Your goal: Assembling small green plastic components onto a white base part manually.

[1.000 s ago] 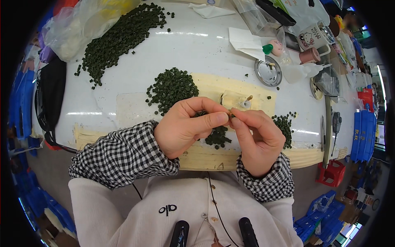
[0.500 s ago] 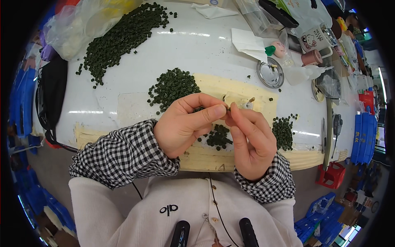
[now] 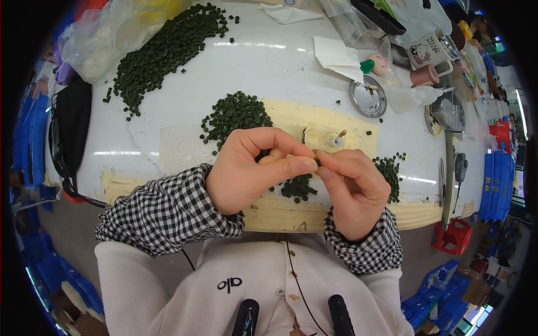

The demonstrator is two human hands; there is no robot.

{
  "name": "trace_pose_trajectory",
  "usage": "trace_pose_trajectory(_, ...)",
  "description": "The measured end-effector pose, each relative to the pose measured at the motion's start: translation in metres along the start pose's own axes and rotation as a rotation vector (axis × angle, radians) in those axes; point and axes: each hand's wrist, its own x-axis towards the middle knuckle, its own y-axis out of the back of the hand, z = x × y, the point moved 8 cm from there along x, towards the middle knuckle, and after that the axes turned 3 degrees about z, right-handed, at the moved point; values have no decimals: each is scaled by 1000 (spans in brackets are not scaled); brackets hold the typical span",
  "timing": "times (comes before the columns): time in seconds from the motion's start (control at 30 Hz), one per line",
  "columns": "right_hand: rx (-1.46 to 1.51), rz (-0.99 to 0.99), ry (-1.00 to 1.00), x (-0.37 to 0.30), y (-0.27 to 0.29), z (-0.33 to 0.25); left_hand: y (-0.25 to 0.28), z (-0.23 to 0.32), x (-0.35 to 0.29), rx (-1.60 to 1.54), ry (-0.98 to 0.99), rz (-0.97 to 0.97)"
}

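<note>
The fingertips of my left hand and my right hand meet above the table's front edge. Both pinch a tiny dark green piece, mostly covered by the fingers. Just below them lies a small heap of dark green pieces. A larger pile of similar little round pieces sits beyond my left hand and is partly hidden by it. Another group of green pieces is beside my right hand. Past the fingers, a small white holder with a brown peg stands on a cream sheet.
A long heap of green pieces spreads at the far left beside a clear plastic bag. Toward the right are a round metal lid, a white squeeze bottle, a pink thread spool, a mug and tweezers.
My right hand has moved a little right and turned, its thumb and finger closing on the piece. My left thumb has dropped slightly and now points flatter toward the right.
</note>
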Motion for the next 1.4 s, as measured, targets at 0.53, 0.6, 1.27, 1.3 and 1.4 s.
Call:
trace_pose_trajectory(0.53, -44, -21, 68, 0, -3, -5, 8, 32, -7, 430, -416, 93)
trace_pose_trajectory(0.6, -46, -27, 56, 0, -2, -4, 7, 33, -7, 466, -443, 100)
trace_pose_trajectory(1.27, -228, -110, 111, 3, -6, -14, 6, 35, -7, 554, -434, 124)
trace_pose_trajectory(1.3, -244, -117, 129, 3, -6, -14, 7, 35, -7, 550, -429, 123)
trace_pose_trajectory(1.4, -303, -120, 183, 2, -7, -16, 5, 37, -7, 548, -444, 124)
